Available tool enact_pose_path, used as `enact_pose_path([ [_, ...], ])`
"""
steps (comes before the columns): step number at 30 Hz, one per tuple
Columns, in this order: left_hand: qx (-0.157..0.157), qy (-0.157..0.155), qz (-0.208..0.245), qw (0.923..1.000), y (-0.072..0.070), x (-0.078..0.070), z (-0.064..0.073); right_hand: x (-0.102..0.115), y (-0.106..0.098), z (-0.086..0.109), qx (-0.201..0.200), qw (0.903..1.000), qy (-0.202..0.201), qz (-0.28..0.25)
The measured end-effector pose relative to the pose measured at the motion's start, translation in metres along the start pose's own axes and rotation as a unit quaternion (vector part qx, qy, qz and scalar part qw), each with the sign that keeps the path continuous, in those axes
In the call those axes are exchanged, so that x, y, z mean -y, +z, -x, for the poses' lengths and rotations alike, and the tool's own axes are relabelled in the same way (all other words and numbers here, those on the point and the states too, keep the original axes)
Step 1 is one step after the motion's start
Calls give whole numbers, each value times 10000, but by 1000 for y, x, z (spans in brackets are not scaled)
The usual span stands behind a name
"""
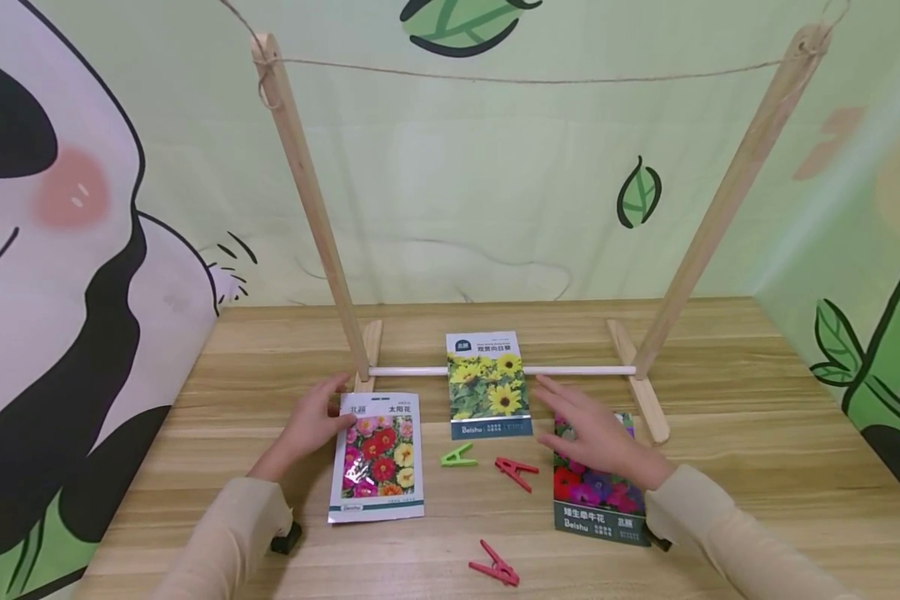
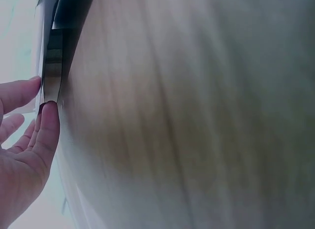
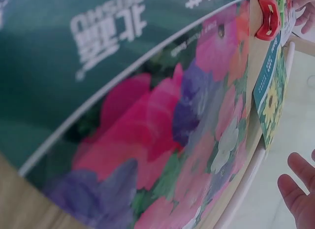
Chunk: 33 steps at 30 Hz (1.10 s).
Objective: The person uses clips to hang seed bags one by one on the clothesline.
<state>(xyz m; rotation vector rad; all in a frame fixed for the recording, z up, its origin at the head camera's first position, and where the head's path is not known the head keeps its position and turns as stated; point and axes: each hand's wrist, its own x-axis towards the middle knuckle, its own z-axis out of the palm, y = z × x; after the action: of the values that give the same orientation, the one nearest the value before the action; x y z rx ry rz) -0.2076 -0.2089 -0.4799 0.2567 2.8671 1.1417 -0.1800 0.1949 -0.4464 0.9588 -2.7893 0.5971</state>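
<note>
My left hand (image 1: 313, 423) pinches the left edge of a white-bordered seed packet (image 1: 379, 458) with red, pink and yellow flowers. In the left wrist view, thumb and fingers (image 2: 48, 123) take that packet's edge from both sides, its face turned away. My right hand (image 1: 596, 429) hovers with spread fingers over a purple-and-red flower seed packet (image 1: 592, 521), hiding its upper part. That packet fills most of the right wrist view, and the right fingers (image 3: 293, 192) hold nothing there. Just left of the right fingertips, a yellow sunflower seed packet (image 1: 487, 387) leans over a white rod.
A green clothespin (image 1: 459, 456) and two red clothespins, one upper (image 1: 516, 472) and one lower (image 1: 497, 564), lie between the packets. Behind stands a wooden frame with a left post (image 1: 311, 200), a right post (image 1: 735, 196), a white crossbar (image 1: 577, 371) and a string (image 1: 525, 81) across the top.
</note>
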Motion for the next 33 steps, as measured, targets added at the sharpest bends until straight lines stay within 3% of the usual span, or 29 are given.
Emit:
enact_pose_path([
  [16, 122, -403, -189, 9989, -3, -1, 0, 6, 11, -5, -2, 9988, -469, 162],
  [33, 228, -549, -165, 9981, -5, -1, -3, 16, 18, -14, 585, 9963, -631, 75],
])
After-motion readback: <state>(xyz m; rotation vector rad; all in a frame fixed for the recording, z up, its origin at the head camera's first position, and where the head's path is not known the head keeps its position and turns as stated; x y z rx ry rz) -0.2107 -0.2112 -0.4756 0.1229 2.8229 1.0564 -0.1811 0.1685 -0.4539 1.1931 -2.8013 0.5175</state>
